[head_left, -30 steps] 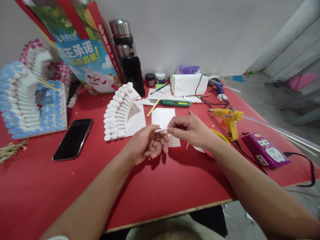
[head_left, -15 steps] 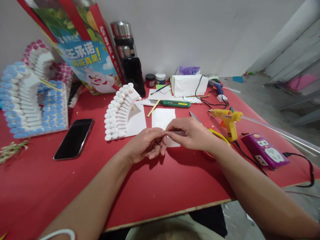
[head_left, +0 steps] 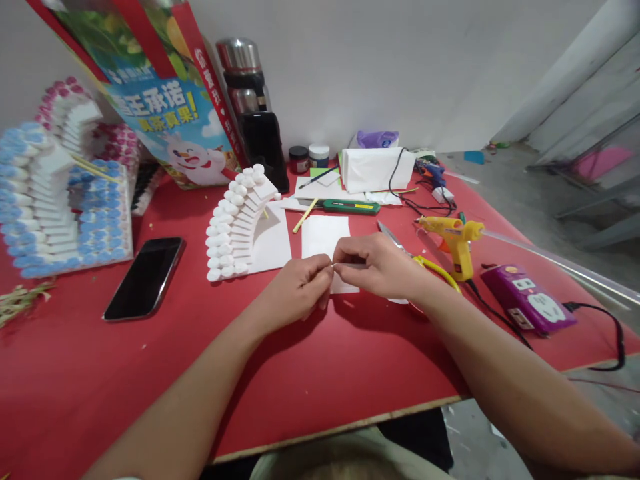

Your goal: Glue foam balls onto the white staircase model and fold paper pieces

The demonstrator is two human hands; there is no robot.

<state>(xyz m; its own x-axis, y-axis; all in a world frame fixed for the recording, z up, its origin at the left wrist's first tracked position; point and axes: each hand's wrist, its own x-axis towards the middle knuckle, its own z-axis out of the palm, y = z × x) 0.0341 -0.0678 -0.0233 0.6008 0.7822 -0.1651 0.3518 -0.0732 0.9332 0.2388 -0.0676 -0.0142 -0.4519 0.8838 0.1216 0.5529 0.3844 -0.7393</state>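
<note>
My left hand (head_left: 296, 293) and my right hand (head_left: 376, 267) meet above the red table (head_left: 325, 373), fingertips pinched together on a small white strip (head_left: 345, 267) held between them. Most of the strip is hidden by the fingers. Just behind the hands lies a white paper sheet (head_left: 324, 241). To the left of it stands a white curved model (head_left: 245, 223) built of stepped strips with rounded tips, on a white base.
A black phone (head_left: 145, 277) lies at the left. Blue and pink tipped models (head_left: 60, 193) stand far left. Scissors (head_left: 417, 257), a yellow glue gun (head_left: 453, 241) and a purple power strip (head_left: 530, 303) sit at the right. A green knife (head_left: 345, 207), tissue box (head_left: 377, 170), flask (head_left: 250, 100) and bag (head_left: 165, 100) are behind.
The left hand has turned palm down and closed in on the right hand. The white strip, plainly visible between the hands before, is now mostly covered by the fingertips.
</note>
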